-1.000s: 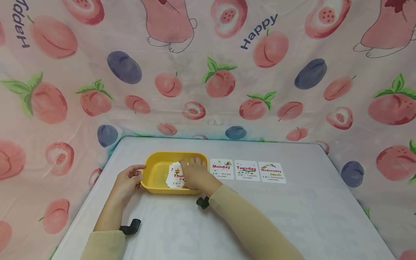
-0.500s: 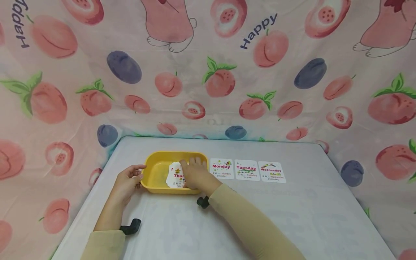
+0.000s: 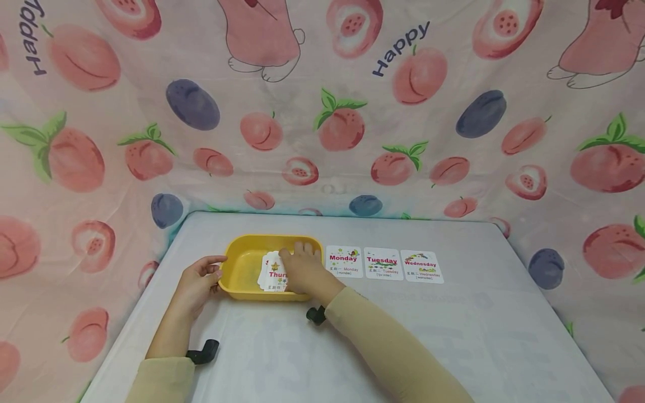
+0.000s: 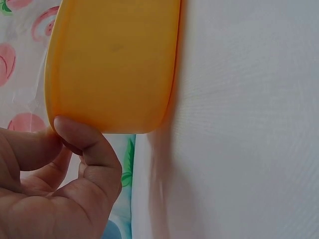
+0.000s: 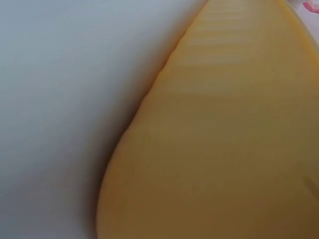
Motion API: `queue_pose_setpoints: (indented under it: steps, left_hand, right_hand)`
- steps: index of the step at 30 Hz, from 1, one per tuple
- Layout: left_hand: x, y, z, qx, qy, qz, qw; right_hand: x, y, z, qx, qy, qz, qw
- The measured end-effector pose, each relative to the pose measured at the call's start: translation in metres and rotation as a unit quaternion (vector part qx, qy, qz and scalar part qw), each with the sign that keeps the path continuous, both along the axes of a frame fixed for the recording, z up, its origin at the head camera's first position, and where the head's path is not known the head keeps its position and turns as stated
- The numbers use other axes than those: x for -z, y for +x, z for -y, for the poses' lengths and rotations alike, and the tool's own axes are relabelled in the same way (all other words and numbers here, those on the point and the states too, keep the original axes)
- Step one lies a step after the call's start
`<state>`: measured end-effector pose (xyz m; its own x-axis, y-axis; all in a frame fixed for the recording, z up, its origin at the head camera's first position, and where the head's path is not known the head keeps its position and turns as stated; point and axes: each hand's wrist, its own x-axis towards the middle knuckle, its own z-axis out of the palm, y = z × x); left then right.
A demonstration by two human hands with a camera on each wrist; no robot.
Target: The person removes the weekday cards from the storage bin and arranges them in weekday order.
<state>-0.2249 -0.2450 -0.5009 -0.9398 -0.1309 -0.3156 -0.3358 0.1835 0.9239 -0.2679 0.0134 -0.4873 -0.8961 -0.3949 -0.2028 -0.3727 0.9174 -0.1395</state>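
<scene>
The yellow plastic tray (image 3: 242,274) sits on the table's far left part. My left hand (image 3: 195,282) pinches its left end; in the left wrist view, the thumb (image 4: 82,134) lies against the tray's outer wall (image 4: 114,64). Inside the tray, my right hand (image 3: 307,271) grips the right side of a white Thursday card (image 3: 276,274), covering part of its print. Other card edges show beneath that card's left side. The right wrist view shows the tray's outer wall (image 5: 209,139) close up, with the right hand out of sight.
To the tray's right, a Monday card (image 3: 344,262), a Tuesday card (image 3: 383,264) and a Wednesday card (image 3: 421,267) lie face up in a row on the white tabletop (image 3: 453,336). A fruit-patterned cloth (image 3: 322,140) hangs behind and beside the table.
The Thursday card has slid slightly rightward over the cards beneath, and more of its word shows. My left hand and the tray stay in place.
</scene>
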Motion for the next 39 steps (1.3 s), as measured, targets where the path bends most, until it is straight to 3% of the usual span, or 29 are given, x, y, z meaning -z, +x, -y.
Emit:
queue_pose_setpoints:
  steps: [26,39]
  left_hand:
    - [0.0008,0.0001,-0.0005,-0.001,0.002,-0.007,1.0]
    - [0.0013,0.0002,-0.0002,0.001,0.004,-0.007,1.0]
  right_hand:
    - [-0.0021,0.0028,-0.0027,0.005,-0.051,-0.003,0.9987]
    - [0.0015,0.0027,-0.0032,-0.003,-0.053,-0.042,0.9977]
